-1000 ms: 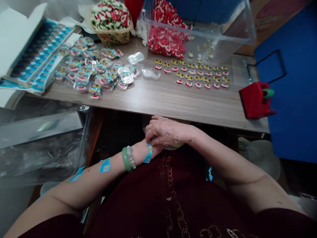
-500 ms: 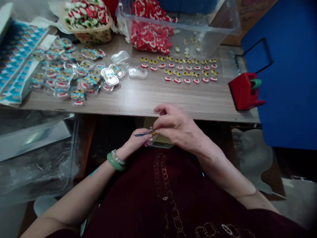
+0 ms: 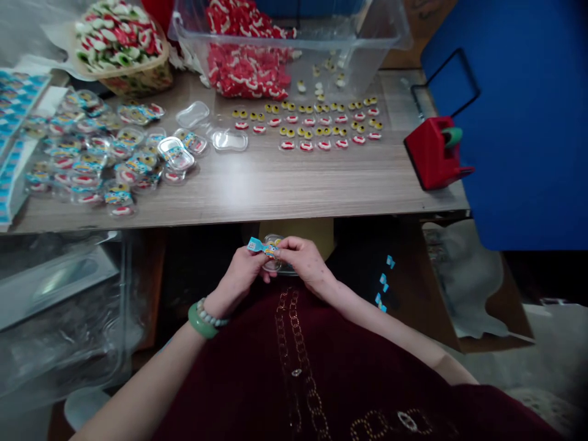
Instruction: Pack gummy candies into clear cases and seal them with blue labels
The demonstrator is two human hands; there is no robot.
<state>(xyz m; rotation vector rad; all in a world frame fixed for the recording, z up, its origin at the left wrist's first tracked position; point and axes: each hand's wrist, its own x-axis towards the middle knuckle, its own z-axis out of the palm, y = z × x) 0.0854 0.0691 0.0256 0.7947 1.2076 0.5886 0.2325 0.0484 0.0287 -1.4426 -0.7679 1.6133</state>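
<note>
Over my lap, just below the table edge, my left hand [image 3: 243, 269] is closed around a small clear candy pack [image 3: 272, 264] with yellow pieces visible in it. A blue printed label [image 3: 255, 245] lies across the pack's middle, its one end sticking out to the left above my left hand. My right hand [image 3: 303, 260] has its thumb and fingers closed at the label's other end, pressed against the pack. The fingertips partly hide the pack.
Rows of gummy eyes and red lips in clear trays [image 3: 324, 146] line the wooden table [image 3: 275, 190]. Labelled packs [image 3: 87, 162] are heaped left, near label sheets [image 3: 13, 147]. Behind stand a tub of gummies [image 3: 138, 76] and a clear bin [image 3: 349, 67]. A red tape dispenser [image 3: 434, 156] stands right.
My right hand has come down from above onto the pack and label. The label now lies flatter over the pack. The view has shifted, showing several blue scraps at the lower right.
</note>
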